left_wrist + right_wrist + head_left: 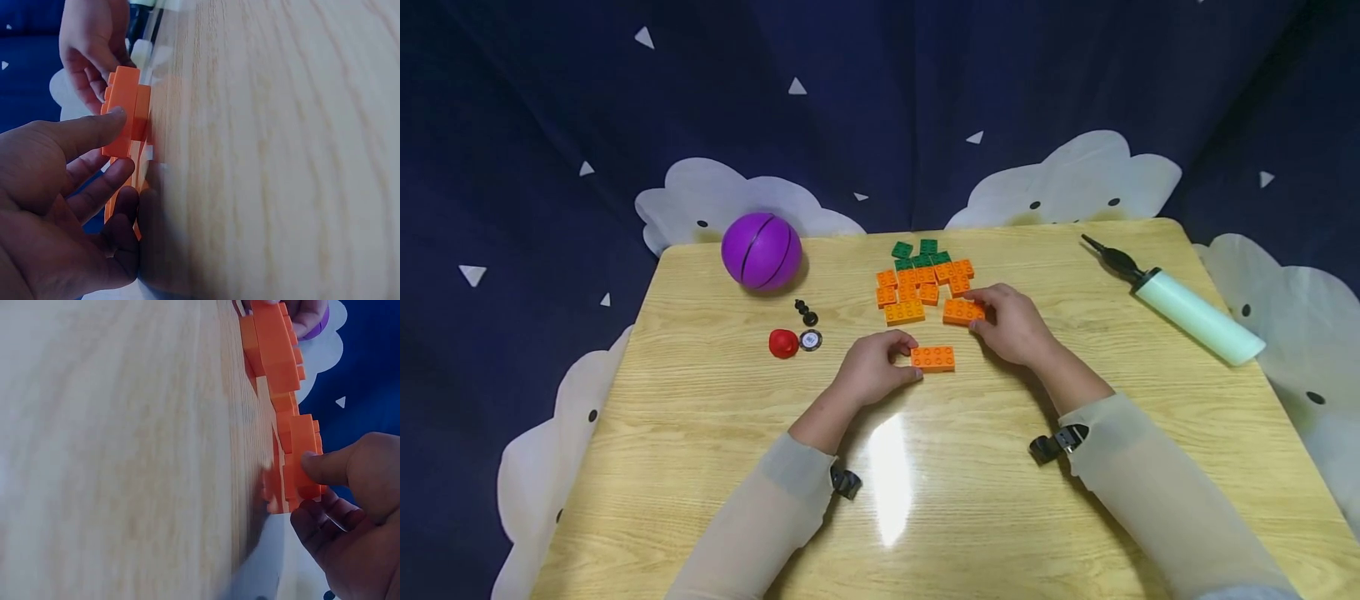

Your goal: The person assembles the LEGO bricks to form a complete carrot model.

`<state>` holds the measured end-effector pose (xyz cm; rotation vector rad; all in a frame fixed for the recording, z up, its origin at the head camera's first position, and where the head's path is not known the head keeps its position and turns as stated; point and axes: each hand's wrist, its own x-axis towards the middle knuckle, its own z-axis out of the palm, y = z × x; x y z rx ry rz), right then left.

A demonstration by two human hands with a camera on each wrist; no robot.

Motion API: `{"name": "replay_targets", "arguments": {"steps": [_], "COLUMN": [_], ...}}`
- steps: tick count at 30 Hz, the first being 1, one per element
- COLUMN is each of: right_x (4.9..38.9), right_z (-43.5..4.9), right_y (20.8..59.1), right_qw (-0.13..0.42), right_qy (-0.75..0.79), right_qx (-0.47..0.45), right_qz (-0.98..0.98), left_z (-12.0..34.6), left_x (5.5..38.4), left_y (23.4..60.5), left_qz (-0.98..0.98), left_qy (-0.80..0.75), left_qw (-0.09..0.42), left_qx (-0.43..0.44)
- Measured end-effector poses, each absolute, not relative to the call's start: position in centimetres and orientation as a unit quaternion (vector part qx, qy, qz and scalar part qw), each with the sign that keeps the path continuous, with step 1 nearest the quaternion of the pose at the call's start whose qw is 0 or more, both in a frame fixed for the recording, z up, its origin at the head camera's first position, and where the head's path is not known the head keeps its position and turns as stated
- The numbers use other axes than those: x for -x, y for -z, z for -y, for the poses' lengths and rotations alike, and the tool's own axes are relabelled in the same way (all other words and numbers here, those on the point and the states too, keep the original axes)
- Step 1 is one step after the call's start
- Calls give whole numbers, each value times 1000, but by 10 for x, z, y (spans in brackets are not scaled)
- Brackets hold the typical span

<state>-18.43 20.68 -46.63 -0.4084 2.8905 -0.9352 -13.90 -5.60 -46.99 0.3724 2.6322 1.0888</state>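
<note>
My left hand (871,367) pinches the left end of a long orange building brick (932,359) near the middle of the table. In the left wrist view its thumb presses the side of this brick (125,100), and a smaller orange block (143,109) shows beneath it, against the tabletop. Farther back and to the right, my right hand (1015,327) holds another long orange brick (961,312) by its right end. The right wrist view shows the thumb on that brick's near side (303,434). Behind both hands lie several orange bricks (907,292) and green bricks (928,247).
A purple ball (762,252) sits at the back left. Nearer are a small black piece (806,312), a red cap-like piece (783,343) and a round black-and-white disc (810,340). A pale green hand pump (1198,317) lies at the right of the wooden table (700,450).
</note>
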Motion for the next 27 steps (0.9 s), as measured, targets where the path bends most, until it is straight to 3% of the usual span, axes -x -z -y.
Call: {"name": "replay_targets", "arguments": {"steps": [17, 27], "right_x": [158, 143], "right_z": [-207, -207], "right_y": [457, 451], "right_qw": [26, 45], "right_qy": [316, 337], "right_qx": [175, 184], "right_qz": [-932, -922], "left_z": [56, 56], "left_x": [140, 139], "left_y": [471, 470], "left_qz": [-909, -908], "left_qy": [-373, -374], "left_qw": [137, 132], "left_qx": [-127, -133]}}
